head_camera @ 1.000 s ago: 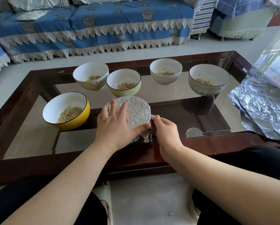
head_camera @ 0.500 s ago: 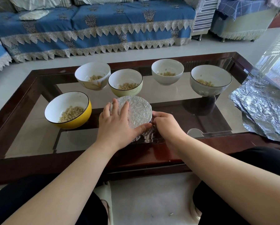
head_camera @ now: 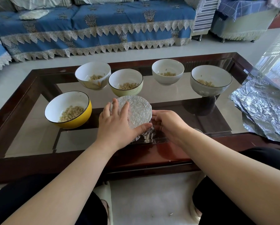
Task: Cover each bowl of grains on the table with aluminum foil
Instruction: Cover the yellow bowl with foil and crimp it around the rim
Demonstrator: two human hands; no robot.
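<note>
Fingers: left hand [head_camera: 118, 125] lies flat, fingers spread over the near-left part of the foil lid, thumb stretched along the near rim; right hand [head_camera: 166, 123] has its fingers curled in, pinching the crumpled foil at the bowl's near-right side.
Foil-covered bowl [head_camera: 136, 109]: sits on the glass table [head_camera: 176, 101] near its front edge, between both hands, its top smooth and tight.
Open bowls: yellow bowl [head_camera: 67, 109] to the left; white flowered bowl [head_camera: 93, 75], green bowl [head_camera: 126, 82], plain white bowl [head_camera: 168, 72] and grey bowl [head_camera: 211, 82] in a row behind; all show grains, none has foil yet.
Spare foil: stack of foil sheets [head_camera: 262, 108] lies at the table's right end, well apart from the hands.
Step in hand: crimping the loose foil skirt under the rim, by my reading.
Doing it well: press down with the flat hand so the bowl does not slide on glass; work the pinch round the rim in small bites; fold downward rather than tug, since thin foil tears easily.
Risk: pulling sideways could loosen the smooth top.
Change from earlier: right hand sits closer against the bowl's side with fingers more tucked in; left hand keeps the same flat hold; bowls and foil stack look unmoved.
</note>
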